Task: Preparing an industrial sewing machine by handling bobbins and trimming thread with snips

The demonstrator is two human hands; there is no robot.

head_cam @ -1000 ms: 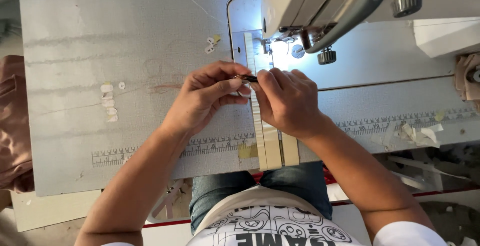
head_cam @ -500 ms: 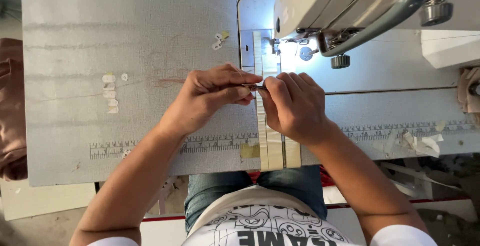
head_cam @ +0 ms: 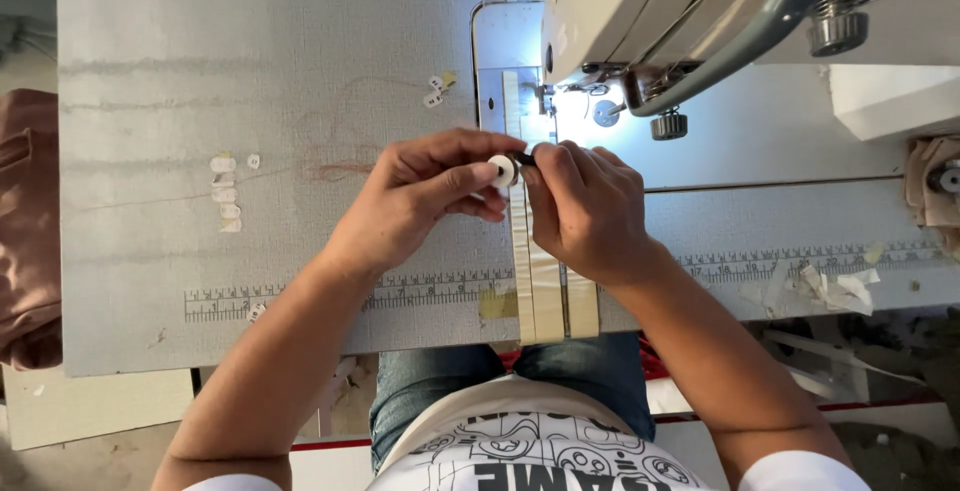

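My left hand [head_cam: 425, 201] pinches a small white round piece [head_cam: 501, 170], like a bobbin, between thumb and fingers. My right hand [head_cam: 585, 213] meets it from the right, its fingertips closed on a small dark part [head_cam: 524, 159] that touches the white piece. Both hands hover over long beige fabric strips [head_cam: 545, 296] that run from the table's near edge up toward the needle area [head_cam: 560, 111] of the sewing machine [head_cam: 650, 11].
A printed ruler strip [head_cam: 300, 299] runs along the grey table's front edge. Small white tags [head_cam: 226, 194] lie at the left, two more bits [head_cam: 436, 90] near the machine. Fabric scraps [head_cam: 835, 286] sit at the right, brown cloth [head_cam: 25, 231] hangs at the far left.
The hands have stayed together over the strips. My left fingers have shifted so the white round piece now shows between the two hands.
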